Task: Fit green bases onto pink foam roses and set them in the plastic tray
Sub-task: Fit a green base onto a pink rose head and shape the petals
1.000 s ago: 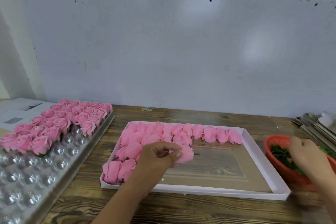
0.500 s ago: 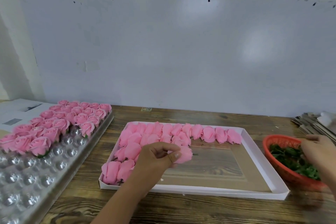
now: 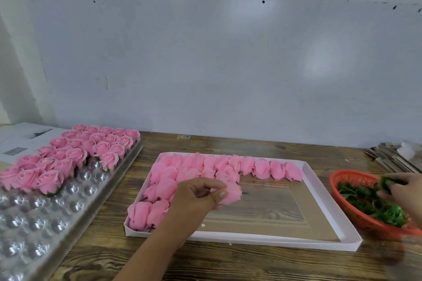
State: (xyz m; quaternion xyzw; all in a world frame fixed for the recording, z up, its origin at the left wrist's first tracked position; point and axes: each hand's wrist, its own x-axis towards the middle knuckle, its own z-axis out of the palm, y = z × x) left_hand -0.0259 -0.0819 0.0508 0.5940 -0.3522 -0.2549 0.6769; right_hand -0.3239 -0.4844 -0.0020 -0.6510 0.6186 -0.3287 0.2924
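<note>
My left hand (image 3: 196,196) pinches a pink foam rose (image 3: 233,193) just above the white cardboard box (image 3: 319,189), its dark stem pointing right. Several loose pink roses (image 3: 262,166) lie along the box's far and left sides. At the right, my right hand (image 3: 402,189) is over the red basket (image 3: 349,175) of green bases (image 3: 370,203), fingers closed on one green base (image 3: 388,182). The clear plastic tray (image 3: 45,219) on the left holds several finished roses (image 3: 75,155) in its far rows; the near cups are bare.
All of this rests on a wooden table (image 3: 228,264) against a white wall. A stack of flat cardboard pieces (image 3: 392,157) sits at the far right, and papers (image 3: 20,141) lie behind the plastic tray.
My right hand has risen a little from the basket's middle with a green base now pinched in its fingers. The left hand has kept the rose almost still.
</note>
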